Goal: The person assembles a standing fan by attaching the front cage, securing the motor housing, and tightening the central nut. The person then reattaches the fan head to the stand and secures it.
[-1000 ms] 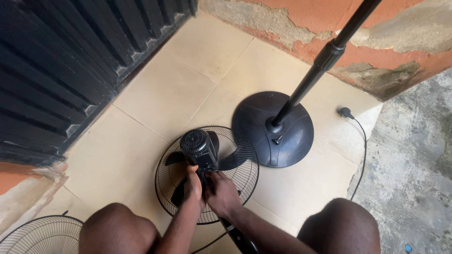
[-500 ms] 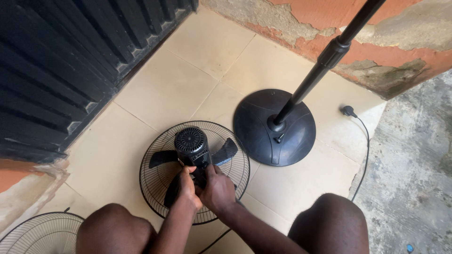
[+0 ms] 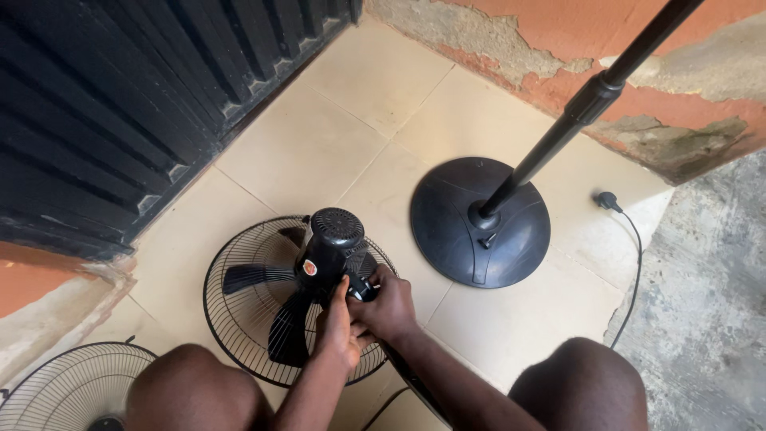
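Closest in, between the person's bent knees, the black fan motor housing (image 3: 331, 251) stood upright on a round wire guard (image 3: 239, 319) lying flat on the pale tiled floor (image 3: 319, 144), its dark blades (image 3: 263, 299) spread out beneath it. The left hand (image 3: 337, 329) and the right hand (image 3: 388, 303) pressed together against the housing's near side, both closed tight around its small black neck piece (image 3: 361, 287), wrists angled inward. Farther off sat the round black stand base (image 3: 479, 223) with its pole (image 3: 594, 92), near the peeling orange wall (image 3: 638, 32).
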